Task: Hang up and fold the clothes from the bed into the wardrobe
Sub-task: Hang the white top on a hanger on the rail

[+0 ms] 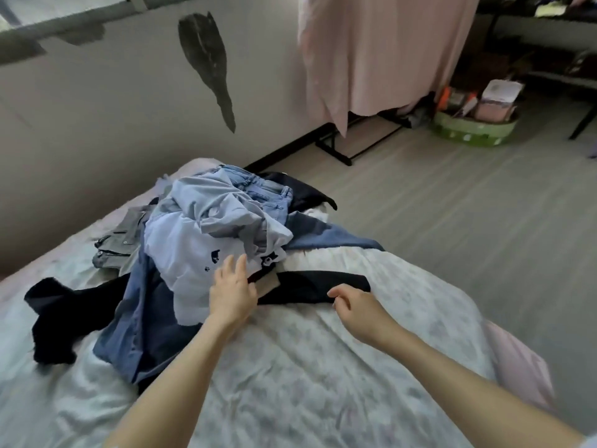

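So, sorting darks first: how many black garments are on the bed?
2 visible: one black garment left of the pile, another at the right hand. More may be buried.

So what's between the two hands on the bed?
In the head view, a black garment stretches from the left hand to the right hand, over the floral sheet.

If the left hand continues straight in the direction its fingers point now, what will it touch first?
Most likely the pale blue shirt with small dark prints: the left hand has straight fingers pointing up into the clothes pile, already at or just over the shirt's edge. Whether they already touch it is unclear from this one view.
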Tool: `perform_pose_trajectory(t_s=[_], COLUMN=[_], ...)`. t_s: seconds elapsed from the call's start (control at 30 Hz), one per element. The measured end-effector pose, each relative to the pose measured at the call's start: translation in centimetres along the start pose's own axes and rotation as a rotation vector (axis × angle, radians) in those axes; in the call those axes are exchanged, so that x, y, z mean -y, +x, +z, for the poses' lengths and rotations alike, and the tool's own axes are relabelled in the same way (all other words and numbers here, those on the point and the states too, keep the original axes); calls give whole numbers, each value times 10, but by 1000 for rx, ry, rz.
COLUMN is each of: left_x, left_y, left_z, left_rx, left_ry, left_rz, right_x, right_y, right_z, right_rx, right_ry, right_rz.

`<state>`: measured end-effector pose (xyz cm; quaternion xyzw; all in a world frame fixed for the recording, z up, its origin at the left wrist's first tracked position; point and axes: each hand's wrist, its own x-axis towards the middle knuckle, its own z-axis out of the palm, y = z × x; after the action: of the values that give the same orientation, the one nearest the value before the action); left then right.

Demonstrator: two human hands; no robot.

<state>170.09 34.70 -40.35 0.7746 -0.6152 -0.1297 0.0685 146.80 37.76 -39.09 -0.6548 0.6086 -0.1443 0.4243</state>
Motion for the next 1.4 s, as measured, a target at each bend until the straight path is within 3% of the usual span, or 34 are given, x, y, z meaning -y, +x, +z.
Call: perform_pose_trajectory(t_s=[0.2, 0.3, 0.4, 0.47, 0.53, 0.6, 0.67, 0.73, 0.87, 0.93, 1.07, 1.17, 1.27, 1.4], left_x=[52, 60, 42, 15, -12, -24, -25, -22, -13, -12, -55, -108, -159, -222], left_y=[142, 182, 169, 122, 57, -8, -53, -83, -109, -108, -124, -139, -154, -184], left_z=[7, 7, 22, 40, 56, 67, 76, 78, 77, 84, 114, 143, 160, 167], left_rx=[-178, -135, -154, -148, -26, 135, 251, 381, 757, 798, 598, 645, 754, 764], left_ry=[173, 232, -145, -469, -751, -889, -952, -868, -407, -271, -161, -167, -13, 47], left_rz=[-108, -160, -89, 80, 243, 296, 263, 267, 266, 191, 223, 434, 692, 994], right_x=[10, -1, -7, 0, 12, 15, 6, -16, -90, -124, -170, -193, -202, -199], right_y=[115, 143, 159, 165, 164, 153, 133, 99, 14, -23, -99, -144, -173, -216], right_z=[31, 40, 42, 37, 30, 34, 48, 62, 57, 42, 3, -22, -44, -84], right_rx=[-6, 4, -2, 27, 178, 337, 379, 428, 658, 748, 555, 363, 156, -176], right_ry=[-30, -16, 93, 421, 831, 1022, 827, 576, -99, -305, -392, -431, -443, -451], right_rz=[-124, -140, -71, 86, 250, 291, 278, 281, 207, 228, 350, 375, 262, -84])
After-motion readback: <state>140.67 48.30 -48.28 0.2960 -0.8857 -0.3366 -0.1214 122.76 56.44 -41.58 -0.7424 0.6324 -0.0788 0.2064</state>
